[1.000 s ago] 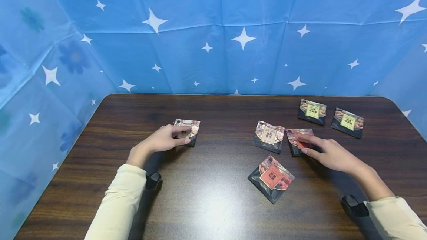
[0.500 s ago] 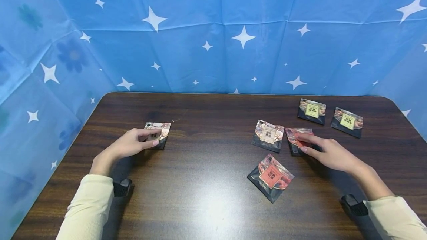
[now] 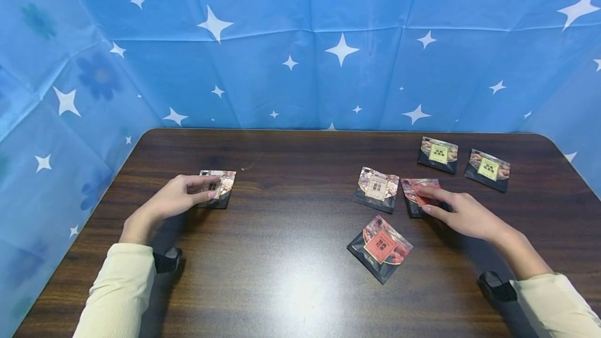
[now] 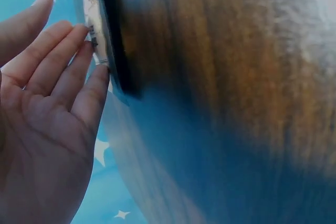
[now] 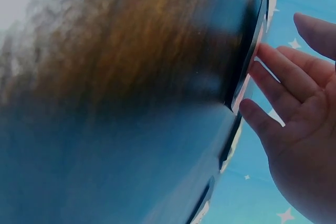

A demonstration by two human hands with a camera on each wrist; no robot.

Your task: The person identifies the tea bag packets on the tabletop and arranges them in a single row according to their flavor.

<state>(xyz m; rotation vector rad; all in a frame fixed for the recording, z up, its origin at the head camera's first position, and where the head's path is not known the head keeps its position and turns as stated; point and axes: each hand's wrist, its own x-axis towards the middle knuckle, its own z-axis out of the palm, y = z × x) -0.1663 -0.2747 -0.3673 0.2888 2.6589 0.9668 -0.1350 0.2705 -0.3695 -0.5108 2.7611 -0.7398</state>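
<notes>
At the left of the table lies a black packet with a beige label. My left hand touches its top with relaxed, nearly straight fingers. The thumb stands apart from the packet in the left wrist view, where the packet lies flat. At the right, my right hand rests its fingertips on a black packet with a red label, partly hidden by the fingers. In the right wrist view those fingers are mostly straight and the thumb is off the packet.
Close left of the right hand lies another beige-label packet. A second red-label packet lies turned nearer the front. Two yellow-label packets are at the far right of the dark wood table. A blue starred cloth hangs behind.
My left hand has slid the beige-label packet leftward across the table, mostly in the first half second. The right hand and its red-label packet stay in place.
</notes>
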